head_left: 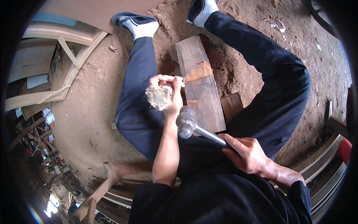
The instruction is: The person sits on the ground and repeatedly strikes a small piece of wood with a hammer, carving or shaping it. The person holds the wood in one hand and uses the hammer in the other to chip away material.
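Ball-peen hammer [202, 131]: silvery; head [187, 123] projected left of the right hand [247, 155], which gripped the handle; pale round piece [159, 98]: frayed, sat in the closed grasp of the left hand [176, 99]; handle butt and the piece's underside were hidden; left forearm [166, 153] extended forward, right forearm [285, 177] angled inward
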Tool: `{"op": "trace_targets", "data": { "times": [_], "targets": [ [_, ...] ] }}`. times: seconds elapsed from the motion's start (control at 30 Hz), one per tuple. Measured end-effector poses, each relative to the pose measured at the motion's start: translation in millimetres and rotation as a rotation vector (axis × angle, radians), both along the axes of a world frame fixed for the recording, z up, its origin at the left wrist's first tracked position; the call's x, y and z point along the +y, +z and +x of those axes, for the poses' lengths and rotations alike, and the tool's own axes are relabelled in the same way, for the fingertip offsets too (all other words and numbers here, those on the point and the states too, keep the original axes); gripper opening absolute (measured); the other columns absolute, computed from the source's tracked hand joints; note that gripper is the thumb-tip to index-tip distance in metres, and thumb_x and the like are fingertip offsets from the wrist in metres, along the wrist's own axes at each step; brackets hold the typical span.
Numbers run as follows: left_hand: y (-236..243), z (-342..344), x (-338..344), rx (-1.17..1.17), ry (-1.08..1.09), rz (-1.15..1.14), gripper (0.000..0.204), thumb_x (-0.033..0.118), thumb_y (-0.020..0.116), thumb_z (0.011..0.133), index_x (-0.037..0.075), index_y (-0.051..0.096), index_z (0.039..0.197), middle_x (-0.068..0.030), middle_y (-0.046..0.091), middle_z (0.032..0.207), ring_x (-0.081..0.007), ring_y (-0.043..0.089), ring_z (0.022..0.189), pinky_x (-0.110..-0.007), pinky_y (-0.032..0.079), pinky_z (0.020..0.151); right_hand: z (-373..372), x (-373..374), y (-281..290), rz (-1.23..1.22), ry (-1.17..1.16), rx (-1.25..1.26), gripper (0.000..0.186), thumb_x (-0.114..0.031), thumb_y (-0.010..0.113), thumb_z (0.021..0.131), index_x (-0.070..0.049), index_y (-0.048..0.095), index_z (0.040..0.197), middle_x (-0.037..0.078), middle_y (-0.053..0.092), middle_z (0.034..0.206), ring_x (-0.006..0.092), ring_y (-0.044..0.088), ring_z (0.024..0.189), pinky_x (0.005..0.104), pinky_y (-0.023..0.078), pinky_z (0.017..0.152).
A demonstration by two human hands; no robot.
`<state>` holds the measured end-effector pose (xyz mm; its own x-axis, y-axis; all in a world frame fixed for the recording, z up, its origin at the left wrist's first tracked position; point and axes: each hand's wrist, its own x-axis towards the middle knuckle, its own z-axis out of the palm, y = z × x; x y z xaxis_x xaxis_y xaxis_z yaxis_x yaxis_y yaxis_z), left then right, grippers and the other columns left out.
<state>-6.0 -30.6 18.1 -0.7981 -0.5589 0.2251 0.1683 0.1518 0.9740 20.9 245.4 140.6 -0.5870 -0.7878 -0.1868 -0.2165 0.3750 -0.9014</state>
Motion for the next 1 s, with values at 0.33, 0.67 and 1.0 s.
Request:
{"op": "trace_targets", "data": {
  "times": [0.33,0.67,1.0],
  "targets": [
    [-6,-40,-35,0.014,0.052,0.374,0.011,0.014,0.049,0.113,0.008,0.041,0.108,-0.0012,0.046,0.083,-0.0118,0.045,0.069,-0.038,0.049,0.078,5,-4,-12,-0.09,-0.061,0.11,0.054,-0.007,0.076,0.09,0.0,0.055,0.14,0.018,0.07,0.078,0.0364,0.068,0.062,0.0448,0.056,0.057],
    [-7,-19,-20,-0.077,0.021,-0.061,0.024,0.02,0.058,0.11,0.0,0.059,0.121,-0.0041,0.056,0.099,-0.013,0.054,0.086,-0.033,0.048,0.091,7,-3,-8,-0.047,-0.04,0.105,0.052,-0.009,0.075,0.092,0.001,0.055,0.139,0.018,0.07,0.079,0.0377,0.069,0.064,0.0454,0.056,0.058],
    [29,26,5,-0.237,0.143,-0.593,0.018,0.004,0.078,0.093,0.0,0.069,0.108,-0.0055,0.064,0.094,-0.0131,0.06,0.079,-0.027,0.049,0.076,10,0,-2,-0.084,-0.022,0.13,0.051,-0.011,0.075,0.092,0.0,0.057,0.139,0.017,0.069,0.077,0.0357,0.069,0.063,0.0448,0.057,0.058]
  ]
}}
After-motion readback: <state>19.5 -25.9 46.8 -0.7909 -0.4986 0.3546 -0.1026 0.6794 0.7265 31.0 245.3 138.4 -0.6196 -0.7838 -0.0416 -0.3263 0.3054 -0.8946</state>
